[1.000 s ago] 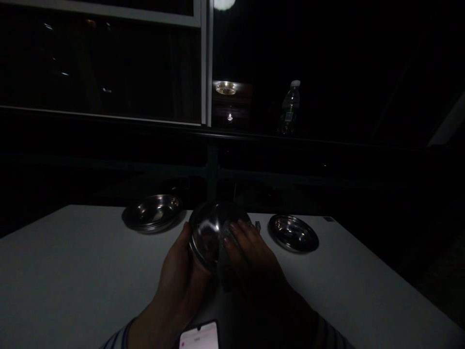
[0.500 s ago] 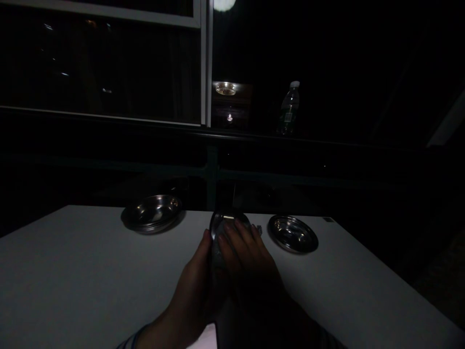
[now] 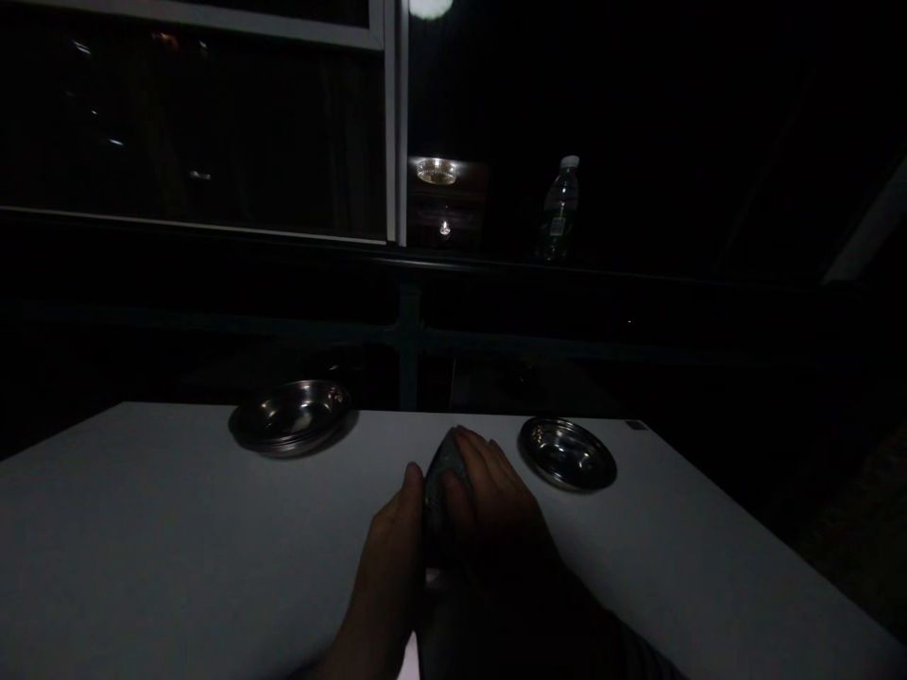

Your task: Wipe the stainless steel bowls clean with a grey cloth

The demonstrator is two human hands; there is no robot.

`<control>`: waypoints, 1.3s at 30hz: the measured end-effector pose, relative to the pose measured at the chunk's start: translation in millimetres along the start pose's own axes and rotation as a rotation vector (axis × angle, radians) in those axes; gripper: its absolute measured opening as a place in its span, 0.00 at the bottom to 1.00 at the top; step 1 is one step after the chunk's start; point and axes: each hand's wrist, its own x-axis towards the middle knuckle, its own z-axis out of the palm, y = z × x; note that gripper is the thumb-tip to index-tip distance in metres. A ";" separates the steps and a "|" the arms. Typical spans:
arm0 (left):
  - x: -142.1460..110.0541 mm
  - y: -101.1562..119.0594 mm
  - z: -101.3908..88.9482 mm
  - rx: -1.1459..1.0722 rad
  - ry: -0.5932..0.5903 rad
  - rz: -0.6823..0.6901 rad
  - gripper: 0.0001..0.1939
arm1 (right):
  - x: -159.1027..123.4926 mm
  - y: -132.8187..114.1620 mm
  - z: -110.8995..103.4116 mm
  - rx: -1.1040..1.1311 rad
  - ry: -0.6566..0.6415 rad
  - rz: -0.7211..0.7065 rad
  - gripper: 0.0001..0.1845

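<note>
Between my two hands, above the near middle of the white table [image 3: 213, 529], is a greyish cloth [image 3: 445, 480] bunched over a metal dish that is almost wholly hidden now. My left hand [image 3: 388, 562] closes on the left side of the dish, thumb pointing up. From the right, my right hand [image 3: 500, 510] curls its fingers over the cloth and presses it against the dish. Much of both palms is lost in shadow.
Stacked shiny metal dishes [image 3: 290, 420] stand at the table's back left. More metal dishes [image 3: 568, 455] sit at the back right. A clear plastic bottle [image 3: 559, 212] stands on the dark ledge beyond, by the window frame [image 3: 395, 123]. The room is very dim.
The dish between my hands has turned, so its shiny rim no longer shows. My right fingers have curled from lying flat, and the cloth now stands up between both hands.
</note>
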 end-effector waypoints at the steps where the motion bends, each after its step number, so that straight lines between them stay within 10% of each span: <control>1: -1.4 1.7 1.1 0.055 0.030 -0.001 0.13 | 0.4 0.1 0.1 0.011 0.007 0.022 0.20; 15: 1.3 46.7 -3.4 -0.189 0.056 0.037 0.10 | -9.5 -14.1 -3.2 -0.117 -0.056 -0.645 0.16; 22: 3.3 47.4 -1.7 -0.206 0.111 0.060 0.07 | -0.1 12.6 -5.3 -0.068 -0.068 -0.236 0.23; 26: 7.4 44.2 -4.0 -0.225 0.067 0.058 0.05 | -8.2 -6.7 -1.6 -0.081 0.082 -0.392 0.22; 34: 9.4 42.5 -1.6 -0.199 0.081 0.062 0.06 | 3.0 14.0 -18.0 -0.094 -0.129 -0.198 0.25; 39: 12.6 44.4 -2.5 -0.221 0.127 0.094 0.05 | -6.9 -0.4 -5.2 -0.024 -0.062 -0.330 0.23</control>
